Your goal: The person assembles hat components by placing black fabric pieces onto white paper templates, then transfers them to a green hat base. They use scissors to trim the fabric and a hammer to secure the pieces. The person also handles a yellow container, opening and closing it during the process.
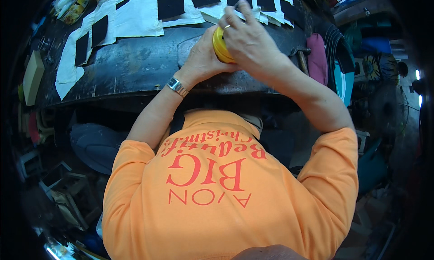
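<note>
Above the table's near edge, my left hand (pixel 204 56) wraps round a yellow round container (pixel 220 46) from its left side. My right hand (pixel 250 37) comes over the container's right side with its fingers bent together. Whatever those fingers hold, if anything, is hidden. The inside of the container is mostly covered by the right hand. Just beyond both hands, black flat rectangular pieces (pixel 171 5) lie spaced out on white sheets (pixel 138 16) that overlap along the far side of the dark table (pixel 135 63).
A wooden-handled tool (pixel 302 61) lies at the table's right side beside a pink bundle (pixel 317 59). Another yellow container (pixel 74 10) stands at the far left. A pale block (pixel 33 78) sits at the left edge. A fan (pixel 388 101) stands off to the right.
</note>
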### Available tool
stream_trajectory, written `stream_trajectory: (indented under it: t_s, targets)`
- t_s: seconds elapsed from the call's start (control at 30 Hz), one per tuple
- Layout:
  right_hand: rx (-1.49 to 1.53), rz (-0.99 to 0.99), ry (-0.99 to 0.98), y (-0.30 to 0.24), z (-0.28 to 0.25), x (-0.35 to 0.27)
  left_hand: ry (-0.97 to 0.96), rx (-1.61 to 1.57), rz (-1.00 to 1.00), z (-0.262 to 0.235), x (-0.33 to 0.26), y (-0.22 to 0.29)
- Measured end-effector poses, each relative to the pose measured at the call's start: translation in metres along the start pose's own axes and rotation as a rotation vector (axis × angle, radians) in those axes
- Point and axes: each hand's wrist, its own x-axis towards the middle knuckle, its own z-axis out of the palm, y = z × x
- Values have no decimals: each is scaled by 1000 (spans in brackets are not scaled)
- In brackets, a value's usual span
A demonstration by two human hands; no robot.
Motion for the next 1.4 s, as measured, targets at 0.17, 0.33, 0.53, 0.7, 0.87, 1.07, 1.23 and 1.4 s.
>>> stream_trajectory:
  t_s: [0.17,0.33,0.53,0.7,0.87,1.07,1.23,1.4]
  targets:
    - [-202,-78,-58,-13,-14,-7,61,51,50,2,0,-3]
    - [92,12,28,-7,0,-24,63,86,80,2,-2,-2]
    - [441,81,113,-5,16,-50,65,70,57,1,-1,3]
    - [778,175,192,8,25,-64,74,94,35,0,-2,5]
    - [2568,450,59,27,31,-70,40,31,26,-1,0,5]
    - [3273,602,-161,11,37,-67,42,27,27,-1,0,5]
    - [2663,598,-483,13,34,-73,33,-10,28,0,0,2]
    - [1523,647,-85,-14,32,-61,65,60,84,3,0,3]
